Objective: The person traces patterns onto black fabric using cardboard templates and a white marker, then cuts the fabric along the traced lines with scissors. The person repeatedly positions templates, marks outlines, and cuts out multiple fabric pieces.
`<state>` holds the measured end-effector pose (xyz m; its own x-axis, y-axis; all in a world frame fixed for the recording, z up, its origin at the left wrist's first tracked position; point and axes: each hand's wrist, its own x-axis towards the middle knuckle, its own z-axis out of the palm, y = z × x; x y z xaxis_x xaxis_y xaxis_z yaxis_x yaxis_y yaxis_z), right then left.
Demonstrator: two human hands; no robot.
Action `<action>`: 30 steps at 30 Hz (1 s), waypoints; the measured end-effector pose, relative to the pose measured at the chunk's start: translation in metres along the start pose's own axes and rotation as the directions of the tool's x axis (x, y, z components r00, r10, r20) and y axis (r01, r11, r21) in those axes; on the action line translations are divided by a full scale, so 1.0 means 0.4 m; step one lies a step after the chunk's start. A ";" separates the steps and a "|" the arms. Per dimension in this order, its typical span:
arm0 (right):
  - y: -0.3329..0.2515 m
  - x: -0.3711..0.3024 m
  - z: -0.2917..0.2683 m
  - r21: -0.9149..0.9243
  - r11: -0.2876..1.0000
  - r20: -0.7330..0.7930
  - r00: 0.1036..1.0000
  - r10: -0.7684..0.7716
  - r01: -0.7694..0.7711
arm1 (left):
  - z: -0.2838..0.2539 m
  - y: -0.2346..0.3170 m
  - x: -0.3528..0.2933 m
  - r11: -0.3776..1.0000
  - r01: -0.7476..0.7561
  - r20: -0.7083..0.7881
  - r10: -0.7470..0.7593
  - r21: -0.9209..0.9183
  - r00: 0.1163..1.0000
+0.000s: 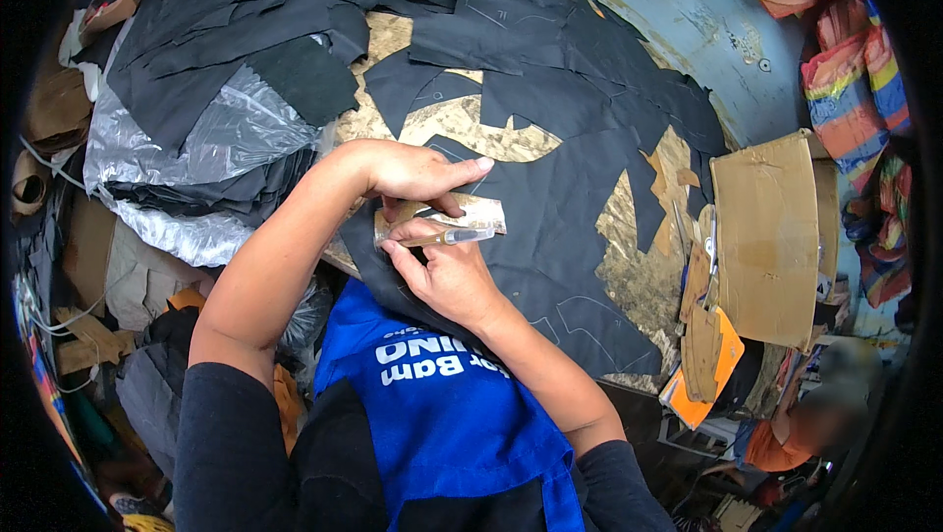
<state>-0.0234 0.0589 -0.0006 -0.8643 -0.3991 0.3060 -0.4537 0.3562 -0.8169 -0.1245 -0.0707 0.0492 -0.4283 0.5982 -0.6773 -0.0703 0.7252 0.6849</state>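
Observation:
My left hand (417, 173) presses down on a small tan cardboard template (483, 212) with bent fingers, its thumb stretched out to the right. The template lies on a large sheet of black leather-like material (550, 208) at the table's near edge. Just below, my right hand (447, 272) is closed round a slim pen with a clear end (470, 235). The pen lies across the template's lower edge, its other end pointing left; its tip is hard to make out. Thin pale outlines are drawn on the sheet's near right part.
Overlapping cut black pieces (265, 1) spread over the worn tabletop (648, 286). Left stands a clear plastic bag (187, 188) with stacked black sheets. Right are scissors (710, 242), brown templates (699, 355), an orange folder (727, 360) and a cardboard box (766, 237). Another person (776, 439) is at far right.

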 end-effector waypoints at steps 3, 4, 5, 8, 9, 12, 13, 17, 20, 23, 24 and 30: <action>0.011 -0.012 -0.055 -0.149 0.987 -0.116 0.992 0.044 -0.061 | 0.001 0.007 -0.011 0.999 -0.014 -0.003 0.014 0.047 1.000; 0.019 -0.017 -0.090 -0.208 0.970 -0.158 0.983 0.092 -0.124 | 0.002 0.007 -0.012 0.998 -0.013 -0.012 0.014 0.054 1.000; 0.027 -0.020 -0.121 -0.262 0.941 -0.198 0.967 0.163 -0.212 | 0.002 0.006 -0.013 0.998 -0.013 -0.020 0.015 0.060 1.000; 0.033 -0.023 -0.142 -0.290 0.935 -0.277 0.953 0.124 -0.206 | 0.006 0.001 -0.007 0.999 0.010 -0.065 -0.008 0.030 0.998; 0.032 -0.019 -0.131 -0.418 0.905 -0.231 0.973 -0.017 -0.083 | 0.006 -0.001 -0.003 1.000 0.002 -0.070 -0.001 0.018 0.998; 0.011 -0.005 -0.055 -0.413 0.907 -0.124 0.981 -0.152 0.088 | 0.002 -0.008 0.004 0.999 0.030 -0.010 -0.030 0.036 0.999; 0.004 0.001 -0.029 -0.346 0.927 -0.103 0.976 -0.190 0.144 | 0.002 -0.009 0.006 0.998 0.044 0.010 -0.045 0.040 0.999; 0.005 0.002 -0.009 -0.170 0.981 -0.076 0.991 -0.108 0.093 | 0.007 -0.010 0.005 0.999 0.051 -0.019 -0.051 -0.008 0.999; 0.030 -0.021 -0.071 -0.148 0.986 -0.160 0.985 0.057 -0.081 | 0.002 -0.007 -0.002 0.998 0.037 -0.003 -0.036 0.058 0.999; 0.050 -0.044 -0.137 -0.051 0.963 -0.298 0.925 0.238 -0.264 | 0.001 -0.004 -0.005 0.999 0.025 -0.032 -0.024 0.032 0.999; 0.051 -0.046 -0.142 -0.130 0.968 -0.313 0.936 0.164 -0.213 | 0.002 -0.004 -0.005 1.000 0.014 -0.029 -0.014 0.013 0.999; 0.009 -0.005 -0.035 -0.320 0.940 -0.164 0.971 -0.176 0.116 | 0.009 -0.009 -0.004 1.000 0.029 -0.038 -0.029 -0.003 0.999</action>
<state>-0.0262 0.0727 0.0027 -0.7948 -0.3117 0.5207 -0.5965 0.5589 -0.5760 -0.1204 -0.0729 0.0468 -0.4604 0.5633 -0.6861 -0.0852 0.7413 0.6658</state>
